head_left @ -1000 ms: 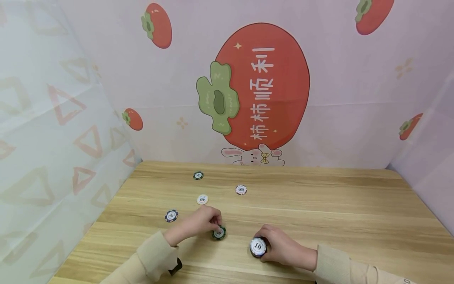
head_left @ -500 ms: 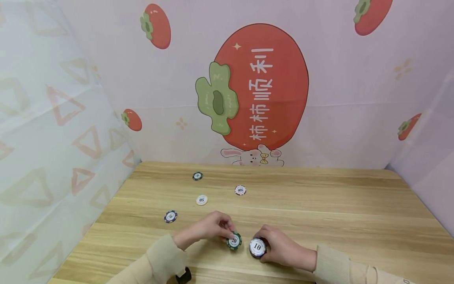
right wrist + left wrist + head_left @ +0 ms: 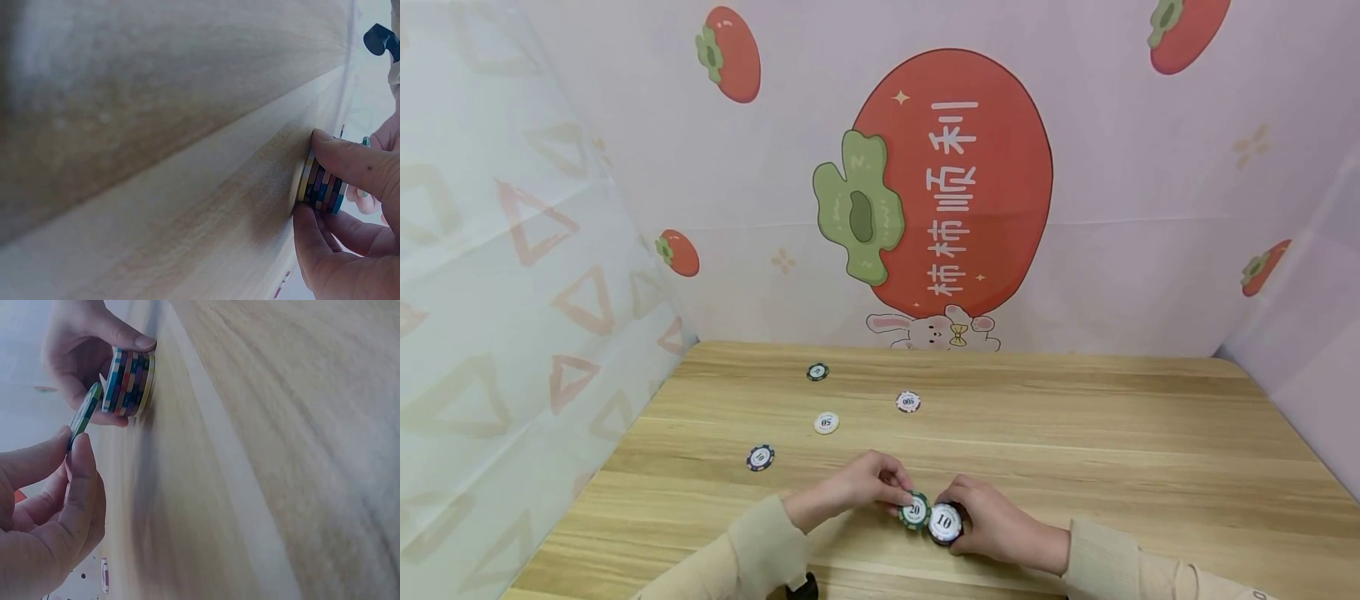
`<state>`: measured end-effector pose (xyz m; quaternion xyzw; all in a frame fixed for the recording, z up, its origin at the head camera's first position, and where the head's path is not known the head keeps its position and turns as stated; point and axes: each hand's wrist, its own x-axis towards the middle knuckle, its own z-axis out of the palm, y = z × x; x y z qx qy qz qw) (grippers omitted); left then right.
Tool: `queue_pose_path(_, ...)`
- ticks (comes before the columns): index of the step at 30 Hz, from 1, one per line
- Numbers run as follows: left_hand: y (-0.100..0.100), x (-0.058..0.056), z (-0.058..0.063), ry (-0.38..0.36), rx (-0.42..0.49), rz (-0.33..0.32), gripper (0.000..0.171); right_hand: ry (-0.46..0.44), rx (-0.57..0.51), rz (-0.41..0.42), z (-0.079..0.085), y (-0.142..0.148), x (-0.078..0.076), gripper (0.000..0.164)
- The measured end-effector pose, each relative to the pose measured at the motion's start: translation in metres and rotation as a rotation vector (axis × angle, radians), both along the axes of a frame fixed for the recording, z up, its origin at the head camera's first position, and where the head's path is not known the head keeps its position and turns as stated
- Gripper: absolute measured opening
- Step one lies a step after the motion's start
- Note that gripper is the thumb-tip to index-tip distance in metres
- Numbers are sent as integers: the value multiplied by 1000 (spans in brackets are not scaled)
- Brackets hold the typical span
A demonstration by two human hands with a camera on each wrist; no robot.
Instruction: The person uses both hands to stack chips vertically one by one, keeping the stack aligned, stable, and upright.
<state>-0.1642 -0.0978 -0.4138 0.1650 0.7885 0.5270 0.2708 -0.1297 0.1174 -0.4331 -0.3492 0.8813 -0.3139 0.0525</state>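
Chip (image 3: 915, 513) marked 20 is hanging tilted just left of the stack (image 3: 945, 524), left hand (image 3: 872, 485) pinching its rim; right hand (image 3: 994, 522) is gripping stack sides. Probably light, stiff, slick-faced; rims are offering best hold.

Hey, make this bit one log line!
left hand: pinches green 20 chip | right hand: holds chip stack, 10 on top | table: four loose chips

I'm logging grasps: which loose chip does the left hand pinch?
The round green-rimmed chip marked 20, held up near the multicoloured chip stack; the other loose chips lie flat.
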Motion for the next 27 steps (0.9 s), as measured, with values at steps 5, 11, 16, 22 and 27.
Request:
queue_pose_path(5,5,1,-4,-44,29,7,11,4,-2,-1,0,0,0,44)
queue_pose_path(11,10,3,-7,-88,60,20,12,-12,2,-1,1,-1,0,45)
queue_pose_path(16,16,6,-8,-73,44,48,11,-5,0,-3,1,-1,0,44)
queue_pose_path(22,23,8,-8,-29,4,69,9,17,-2,-8,1,-1,-1,43)
queue_pose_path(27,27,10,-8,-48,12,73,8,13,-9,-8,0,-1,0,43)
